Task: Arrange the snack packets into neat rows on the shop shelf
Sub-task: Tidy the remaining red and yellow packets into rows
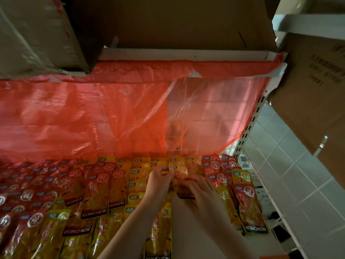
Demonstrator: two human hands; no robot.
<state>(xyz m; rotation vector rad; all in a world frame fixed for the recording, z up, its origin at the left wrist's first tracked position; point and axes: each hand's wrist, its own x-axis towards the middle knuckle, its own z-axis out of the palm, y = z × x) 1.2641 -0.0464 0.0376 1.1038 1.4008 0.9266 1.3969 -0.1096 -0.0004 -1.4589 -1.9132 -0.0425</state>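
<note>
Both hands are working the same yellow snack packet point(178, 173), a bit past centre toward 6 o'clock in the view. The left hand point(159, 181) has its fingers curled around the packet's left edge up near the top, and the right hand point(198, 187) is closed over the lower part of it, fingers bent down on the wrapper. So both are clamped on that one packet, neither one spread open

The packet sits in the yellow row point(140, 176) that runs back toward 12 o'clock, overlapping the ones behind it. At 9 o'clock from the hands there are red packets point(97, 187) in overlapping rows, with KONCHEW printed on the bottom edges. At 3 o'clock there's another batch of red and yellow packets point(242, 195) near the shelf's right edge

Behind all that, toward 12 o'clock, a red plastic sheet point(84, 113) hangs down from the upper shelf edge point(186, 54), and cardboard boxes point(37, 34) sit on top. White wall tiles point(291, 174) show at 3 o'clock past the slotted shelf upright point(252, 124)
</note>
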